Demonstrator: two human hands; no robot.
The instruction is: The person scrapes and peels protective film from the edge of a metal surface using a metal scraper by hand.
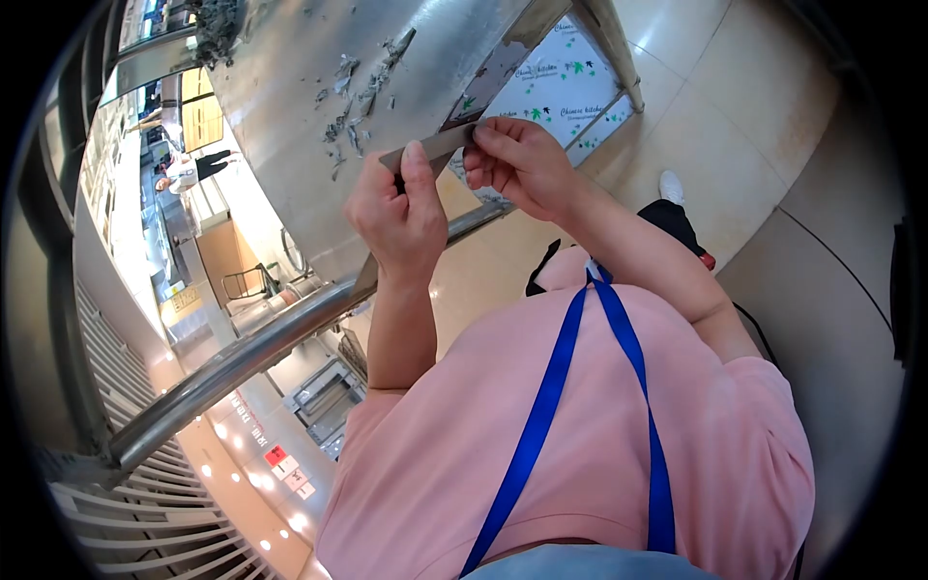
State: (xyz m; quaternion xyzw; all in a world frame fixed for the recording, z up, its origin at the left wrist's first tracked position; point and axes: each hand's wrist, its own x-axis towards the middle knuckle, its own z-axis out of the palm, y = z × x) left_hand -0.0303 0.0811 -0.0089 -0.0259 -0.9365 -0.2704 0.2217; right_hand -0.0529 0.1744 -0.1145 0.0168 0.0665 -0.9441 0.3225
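Observation:
A flat grey-brown strip [440, 147] is stretched between my two hands, above the edge of a metal surface. My left hand [398, 208] is closed on its left end, with the thumb lying on top. At the other end, my right hand [517, 164] pinches the strip between thumb and curled fingers. Grey shreds [372, 82] lie scattered on the metal surface [280, 126] beyond my hands. A sheet with green leaf prints [556, 82] shows behind my right hand.
A metal rail [232, 362] runs diagonally below the metal surface. Farther off at the left, a person [184, 174] stands near counters. A dark clump [217, 29] sits at the top. A white shoe [672, 188] shows on the tiled floor [754, 126].

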